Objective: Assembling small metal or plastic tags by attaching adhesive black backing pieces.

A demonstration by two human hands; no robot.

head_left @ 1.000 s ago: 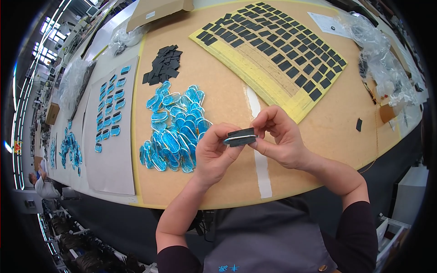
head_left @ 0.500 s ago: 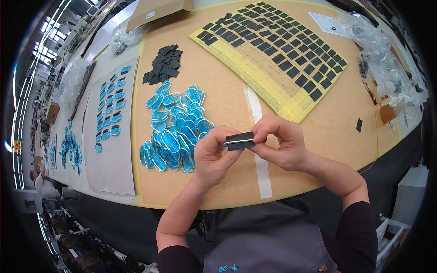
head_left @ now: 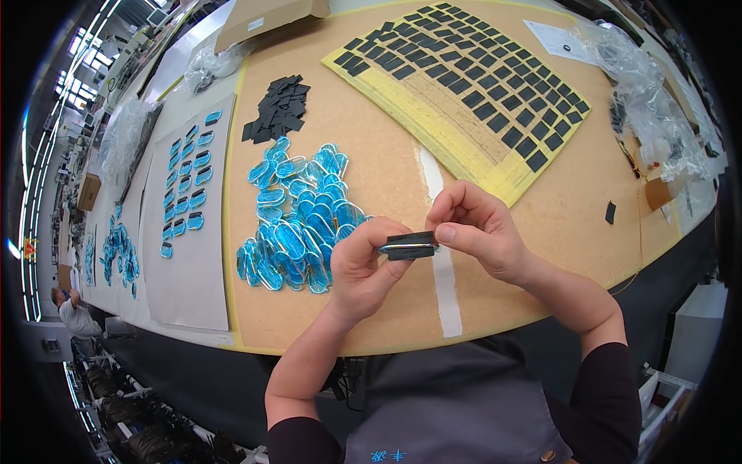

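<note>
My left hand (head_left: 363,267) pinches an oval piece edge-on between thumb and fingers. The piece has a thin silver rim (head_left: 406,247), and a black rectangular patch (head_left: 412,253) shows above and below that rim. My right hand (head_left: 483,236) is at the right end of the piece, thumb against curled forefinger at the patch's upper corner; whatever lies between these fingertips is too small to see. Just left of my hands spreads a heap of blue film-covered oval pieces (head_left: 297,232) with pale rims. Behind the heap lies a pile of black rectangular patches (head_left: 278,108).
A yellow-edged board (head_left: 479,174) carries rows of black patches at the back right. Left, a grey sheet (head_left: 193,274) holds rows of blue ovals with black patches. Clear plastic bags (head_left: 657,100), a cardboard box (head_left: 270,19) and a loose black patch (head_left: 610,212) lie around.
My right hand has shifted slightly up and right, its thumb and forefinger off their grip across the piece's end. The piece stays in my left hand, its right end more exposed.
</note>
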